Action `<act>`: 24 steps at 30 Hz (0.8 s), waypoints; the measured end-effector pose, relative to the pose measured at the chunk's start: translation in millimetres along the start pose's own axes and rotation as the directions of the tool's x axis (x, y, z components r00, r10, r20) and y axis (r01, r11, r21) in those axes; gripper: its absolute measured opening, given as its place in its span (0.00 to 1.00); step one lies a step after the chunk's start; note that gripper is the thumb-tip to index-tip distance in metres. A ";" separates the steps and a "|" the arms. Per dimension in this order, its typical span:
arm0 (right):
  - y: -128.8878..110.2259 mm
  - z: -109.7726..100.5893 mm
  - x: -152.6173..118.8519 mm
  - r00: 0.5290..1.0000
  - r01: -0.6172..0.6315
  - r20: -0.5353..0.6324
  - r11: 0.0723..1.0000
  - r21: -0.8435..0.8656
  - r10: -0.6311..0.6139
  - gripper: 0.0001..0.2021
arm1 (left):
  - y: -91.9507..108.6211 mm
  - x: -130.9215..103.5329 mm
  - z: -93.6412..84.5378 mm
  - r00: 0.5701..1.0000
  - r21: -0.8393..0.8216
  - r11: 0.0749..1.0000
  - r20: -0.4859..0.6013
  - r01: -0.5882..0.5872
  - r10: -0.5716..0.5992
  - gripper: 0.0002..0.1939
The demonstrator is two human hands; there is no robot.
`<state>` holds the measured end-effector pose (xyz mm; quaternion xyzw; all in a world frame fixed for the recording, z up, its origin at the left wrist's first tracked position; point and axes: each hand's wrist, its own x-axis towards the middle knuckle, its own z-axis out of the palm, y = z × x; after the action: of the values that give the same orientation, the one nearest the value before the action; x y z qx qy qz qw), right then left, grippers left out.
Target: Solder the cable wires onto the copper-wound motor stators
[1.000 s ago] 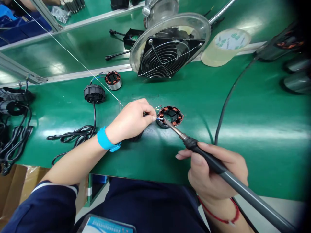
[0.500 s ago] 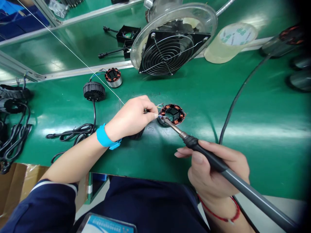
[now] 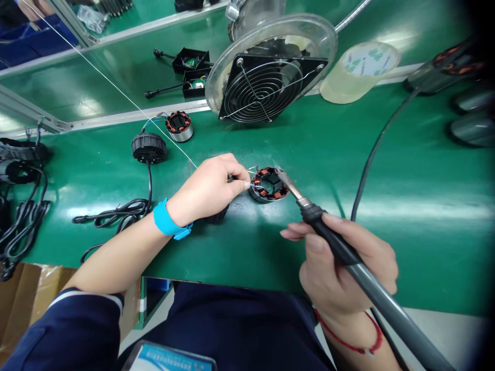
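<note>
My right hand (image 3: 348, 263) is wrapped round a soldering iron (image 3: 332, 237), whose tip hangs over the far right side of a copper-wound motor stator (image 3: 266, 195). At the stator's left edge, my left hand (image 3: 218, 183) pinches thin wires (image 3: 252, 180) between thumb and forefinger. A fine pale strand (image 3: 166, 135), which looks like solder wire, runs from the upper left down to this hand. Beneath the left hand a black part (image 3: 217, 215) is mostly hidden. Whether the iron's tip touches the stator I cannot tell.
A fan with a wire guard (image 3: 266, 90) stands behind the stator, beside a tape roll (image 3: 359, 72). Another stator (image 3: 179, 126) is wired to a black round housing (image 3: 149, 148). Coiled black cables (image 3: 124, 211) lie at left; the iron's cord (image 3: 373, 149) crosses the right.
The soldering iron's tip has moved from the stator's left edge, by the wires, to its far right side. My left hand stays almost in place, still pinching the wires.
</note>
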<state>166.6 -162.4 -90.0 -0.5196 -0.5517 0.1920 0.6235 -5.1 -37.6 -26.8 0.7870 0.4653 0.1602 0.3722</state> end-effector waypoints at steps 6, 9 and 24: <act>-4.2 3.3 27.0 0.990 -0.060 0.127 0.998 -0.019 0.062 0.19 | -0.5 0.6 -0.2 1.000 0.009 1.000 0.000 0.002 -0.002 0.07; -1.7 3.9 49.7 0.960 -0.027 0.273 0.990 -0.141 0.064 0.15 | 1.3 0.0 -1.5 1.000 0.012 1.000 0.007 0.016 -0.016 0.07; 8.4 16.7 64.5 0.878 0.229 0.474 0.933 -0.278 -0.074 0.21 | 3.2 -3.7 -5.8 0.996 0.046 0.995 -0.011 0.089 -0.089 0.02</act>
<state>175.1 -99.5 -68.2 -0.5102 -0.7458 0.1645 0.3956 -8.5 -39.2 -20.2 0.7733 0.5050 0.1359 0.3585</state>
